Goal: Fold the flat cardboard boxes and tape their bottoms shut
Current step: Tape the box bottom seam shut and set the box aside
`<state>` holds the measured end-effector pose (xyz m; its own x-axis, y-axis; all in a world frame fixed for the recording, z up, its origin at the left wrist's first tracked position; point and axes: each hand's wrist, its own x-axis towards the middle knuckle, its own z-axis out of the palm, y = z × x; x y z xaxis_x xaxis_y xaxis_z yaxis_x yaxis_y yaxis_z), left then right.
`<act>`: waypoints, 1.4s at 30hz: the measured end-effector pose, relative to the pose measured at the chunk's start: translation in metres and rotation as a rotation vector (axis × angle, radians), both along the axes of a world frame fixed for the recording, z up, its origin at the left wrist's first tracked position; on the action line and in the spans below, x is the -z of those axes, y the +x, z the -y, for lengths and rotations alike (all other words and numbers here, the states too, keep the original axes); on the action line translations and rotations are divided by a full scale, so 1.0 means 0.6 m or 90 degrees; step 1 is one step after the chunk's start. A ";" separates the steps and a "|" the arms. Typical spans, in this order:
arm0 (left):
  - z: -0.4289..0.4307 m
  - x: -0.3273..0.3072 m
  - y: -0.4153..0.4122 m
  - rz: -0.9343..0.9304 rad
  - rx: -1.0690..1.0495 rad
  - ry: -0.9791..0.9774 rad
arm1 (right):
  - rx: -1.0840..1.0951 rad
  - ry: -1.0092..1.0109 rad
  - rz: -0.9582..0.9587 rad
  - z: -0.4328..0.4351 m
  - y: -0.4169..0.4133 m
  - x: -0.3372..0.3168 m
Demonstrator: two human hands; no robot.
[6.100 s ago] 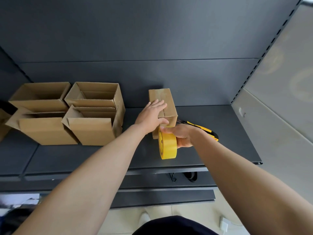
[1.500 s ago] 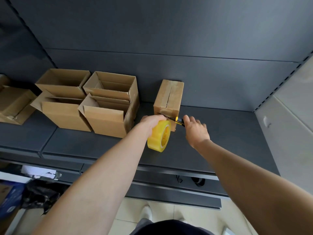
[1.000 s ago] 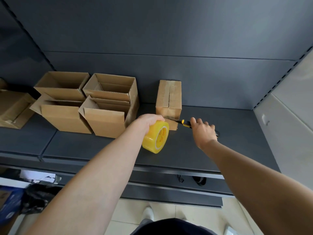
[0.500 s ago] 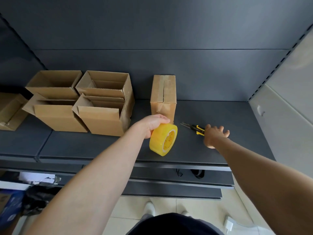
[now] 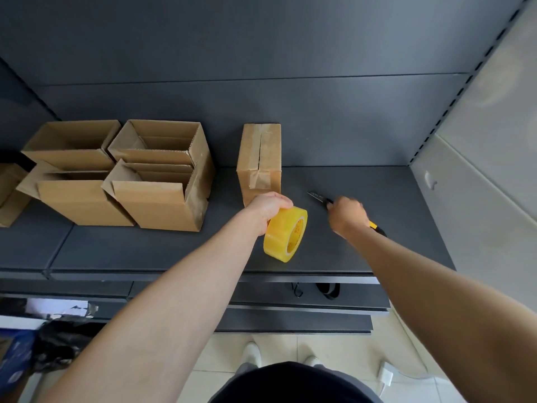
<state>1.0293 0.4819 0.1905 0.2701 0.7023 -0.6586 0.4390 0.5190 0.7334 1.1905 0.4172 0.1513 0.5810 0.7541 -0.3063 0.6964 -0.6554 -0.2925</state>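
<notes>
A small cardboard box (image 5: 259, 154) stands on the dark shelf (image 5: 377, 193) with its flaps closed and clear tape running along the seam and down its near face. My left hand (image 5: 268, 205) grips the yellow tape roll (image 5: 286, 234) from above, just in front of the box. My right hand (image 5: 345, 214), blurred, is curled round a yellow-and-black utility knife (image 5: 317, 196) to the right of the box; the blade sticks out towards the box.
Several open-topped cardboard boxes (image 5: 162, 175) stand grouped on the shelf's left, with another box (image 5: 11, 193) at the far left edge. A pale wall panel (image 5: 479, 170) bounds the shelf on the right. Lower shelves and the floor lie below.
My right hand drew the knife from the box's near edge out to the right and closed round it. My left hand pulled the tape roll a little away from the box.
</notes>
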 end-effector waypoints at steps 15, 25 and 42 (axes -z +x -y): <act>0.038 -0.024 0.067 0.108 -0.009 0.017 | 0.443 0.065 -0.689 -0.032 -0.012 -0.081; 0.042 -0.008 0.060 0.015 -0.048 0.038 | 0.358 0.124 -0.430 -0.032 -0.030 -0.075; -0.008 -0.070 -0.038 0.027 -0.113 0.438 | -0.007 -0.107 0.000 -0.023 -0.095 -0.015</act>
